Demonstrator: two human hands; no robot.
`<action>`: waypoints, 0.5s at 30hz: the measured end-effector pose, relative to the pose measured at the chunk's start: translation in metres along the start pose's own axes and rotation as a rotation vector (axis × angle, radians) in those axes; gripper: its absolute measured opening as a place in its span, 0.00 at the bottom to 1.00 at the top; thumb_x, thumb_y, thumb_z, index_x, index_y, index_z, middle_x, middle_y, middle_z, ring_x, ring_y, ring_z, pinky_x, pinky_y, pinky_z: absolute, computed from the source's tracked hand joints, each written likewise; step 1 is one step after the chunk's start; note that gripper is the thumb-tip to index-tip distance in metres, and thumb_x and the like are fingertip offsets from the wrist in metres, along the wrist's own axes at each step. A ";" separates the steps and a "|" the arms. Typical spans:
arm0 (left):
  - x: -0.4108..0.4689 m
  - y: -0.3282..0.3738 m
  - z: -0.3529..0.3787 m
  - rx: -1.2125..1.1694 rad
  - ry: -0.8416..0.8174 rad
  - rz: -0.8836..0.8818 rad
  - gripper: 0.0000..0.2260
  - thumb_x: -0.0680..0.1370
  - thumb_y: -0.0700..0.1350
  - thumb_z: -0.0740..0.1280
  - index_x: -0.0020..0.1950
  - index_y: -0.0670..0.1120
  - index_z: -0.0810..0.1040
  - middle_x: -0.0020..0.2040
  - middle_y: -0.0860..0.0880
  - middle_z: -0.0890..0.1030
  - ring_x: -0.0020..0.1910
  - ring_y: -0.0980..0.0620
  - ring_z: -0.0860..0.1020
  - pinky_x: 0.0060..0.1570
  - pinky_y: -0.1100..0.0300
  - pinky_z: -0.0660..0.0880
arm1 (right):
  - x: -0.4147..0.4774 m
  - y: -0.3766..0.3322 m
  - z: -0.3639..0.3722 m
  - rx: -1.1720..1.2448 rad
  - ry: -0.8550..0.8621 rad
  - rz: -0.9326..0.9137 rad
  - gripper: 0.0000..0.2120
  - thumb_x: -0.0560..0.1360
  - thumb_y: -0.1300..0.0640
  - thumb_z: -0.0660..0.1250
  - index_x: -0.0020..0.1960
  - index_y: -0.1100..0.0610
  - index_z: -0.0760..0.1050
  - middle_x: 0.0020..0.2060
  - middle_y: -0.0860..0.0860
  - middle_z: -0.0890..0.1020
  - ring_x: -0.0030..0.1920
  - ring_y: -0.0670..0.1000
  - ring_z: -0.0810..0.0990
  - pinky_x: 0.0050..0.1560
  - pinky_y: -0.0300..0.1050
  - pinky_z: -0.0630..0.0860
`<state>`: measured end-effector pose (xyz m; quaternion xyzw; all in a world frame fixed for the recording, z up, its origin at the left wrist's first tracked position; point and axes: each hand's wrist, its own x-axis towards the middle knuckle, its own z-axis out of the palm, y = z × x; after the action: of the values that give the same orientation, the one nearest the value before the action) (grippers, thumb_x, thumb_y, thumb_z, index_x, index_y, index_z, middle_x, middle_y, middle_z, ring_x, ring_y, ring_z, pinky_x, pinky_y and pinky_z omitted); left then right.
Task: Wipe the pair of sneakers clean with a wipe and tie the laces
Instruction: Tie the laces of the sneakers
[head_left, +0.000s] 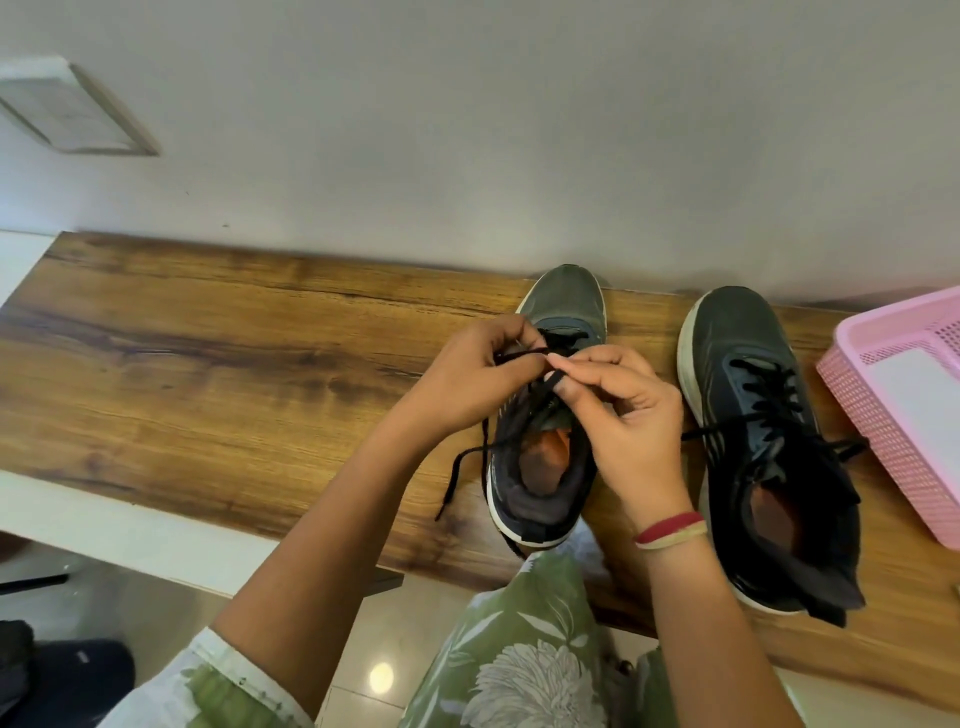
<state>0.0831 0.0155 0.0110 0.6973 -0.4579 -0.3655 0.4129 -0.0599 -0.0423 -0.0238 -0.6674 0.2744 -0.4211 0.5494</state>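
Black lace (521, 355) stretched between both hands, above the tongue of the grey sneaker (563, 301). Left hand (467, 384): fingers curled, pinching one strand. Right hand (631, 410): thumb and forefinger pinching the other strand. Grey sneaker sits directly under the grip on the wooden table (208, 364), toe toward the wall. One loose lace end trails below-left of the left hand. Dark sneaker (769, 441) just right of the right hand, laces untied, ends splayed. Pink mesh basket (893, 415) beyond it. Red-and-tan band (670, 530) on right wrist.
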 end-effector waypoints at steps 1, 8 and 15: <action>-0.001 0.001 -0.003 -0.031 -0.025 -0.027 0.02 0.77 0.40 0.67 0.45 0.43 0.77 0.28 0.58 0.74 0.25 0.64 0.70 0.28 0.72 0.65 | 0.001 0.000 -0.002 0.030 0.011 0.018 0.12 0.69 0.67 0.70 0.50 0.56 0.81 0.44 0.51 0.79 0.47 0.45 0.78 0.50 0.36 0.75; -0.009 0.008 -0.009 -0.173 -0.110 -0.088 0.04 0.77 0.37 0.66 0.46 0.35 0.77 0.25 0.59 0.75 0.22 0.66 0.70 0.26 0.77 0.63 | 0.007 -0.021 -0.010 0.527 0.112 0.352 0.06 0.74 0.61 0.66 0.42 0.53 0.80 0.32 0.47 0.77 0.31 0.44 0.71 0.35 0.37 0.69; -0.015 0.000 -0.013 -0.267 -0.097 -0.178 0.09 0.73 0.51 0.67 0.42 0.45 0.79 0.24 0.55 0.62 0.23 0.56 0.54 0.24 0.63 0.50 | 0.025 -0.054 -0.067 0.630 0.249 0.324 0.04 0.75 0.58 0.62 0.44 0.54 0.75 0.34 0.46 0.78 0.34 0.44 0.73 0.37 0.36 0.71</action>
<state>0.0898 0.0330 0.0181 0.6555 -0.3610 -0.4915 0.4454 -0.1103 -0.0830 0.0374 -0.3571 0.2982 -0.4703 0.7499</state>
